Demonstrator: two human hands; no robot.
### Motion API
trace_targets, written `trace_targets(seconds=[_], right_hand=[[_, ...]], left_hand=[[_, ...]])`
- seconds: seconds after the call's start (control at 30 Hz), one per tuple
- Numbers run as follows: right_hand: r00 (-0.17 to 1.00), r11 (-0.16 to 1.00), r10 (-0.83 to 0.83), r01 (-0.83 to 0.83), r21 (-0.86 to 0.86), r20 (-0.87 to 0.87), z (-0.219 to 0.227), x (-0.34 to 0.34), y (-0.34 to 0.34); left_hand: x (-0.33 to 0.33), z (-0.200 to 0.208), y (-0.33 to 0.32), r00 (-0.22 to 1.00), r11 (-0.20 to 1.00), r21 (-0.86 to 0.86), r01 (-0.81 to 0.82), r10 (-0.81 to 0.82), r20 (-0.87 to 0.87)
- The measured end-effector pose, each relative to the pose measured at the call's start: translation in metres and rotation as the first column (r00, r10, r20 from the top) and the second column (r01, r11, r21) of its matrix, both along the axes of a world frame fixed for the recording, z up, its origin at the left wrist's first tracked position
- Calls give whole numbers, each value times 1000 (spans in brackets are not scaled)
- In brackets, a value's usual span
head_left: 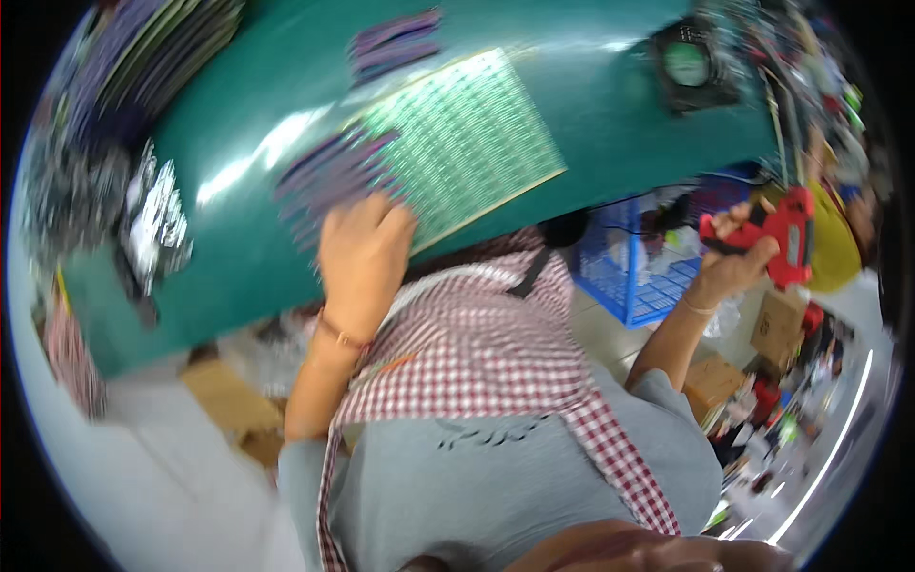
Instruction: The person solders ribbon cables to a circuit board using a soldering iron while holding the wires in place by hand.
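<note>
Right grip (740, 265) clamped on red tool (793, 238), left grip (367, 246) at purple strips (329, 173), cannot tell if closed, green sheet (467, 143) alongside

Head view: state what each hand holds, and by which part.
The right hand holds a red tool by its narrower, handle-like part. The left hand is at the purple strips; blur hides whether it holds any.

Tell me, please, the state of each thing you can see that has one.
Left hand: fingers curled, at the near purple strips; grip unclear through blur.
Right hand: closed around the red-and-black handheld tool.
Red-and-black handheld tool: held up, off the green table.
Near purple strips: bunched, blurred.
Far purple strips: bunched, lying on the table.
Green patterned sheet: lying flat.
Checked apron: worn.
</note>
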State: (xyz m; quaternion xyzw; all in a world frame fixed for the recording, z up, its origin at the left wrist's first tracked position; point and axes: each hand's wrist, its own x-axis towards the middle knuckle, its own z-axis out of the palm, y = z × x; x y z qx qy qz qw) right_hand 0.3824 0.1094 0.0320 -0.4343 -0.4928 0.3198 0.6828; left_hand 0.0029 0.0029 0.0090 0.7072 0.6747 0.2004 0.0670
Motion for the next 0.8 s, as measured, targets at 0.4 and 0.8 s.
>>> trace_targets(seconds=[0.4, 0.8], right_hand=[[945, 929, -244, 292, -229, 217, -11, 53, 116], [947, 946, -316, 311, -93, -49, -6, 35, 113]], left_hand=[[31, 2, -15, 999, 999, 34, 32, -32, -9], [22, -10, -6, 998, 995, 95, 11, -17, 55]])
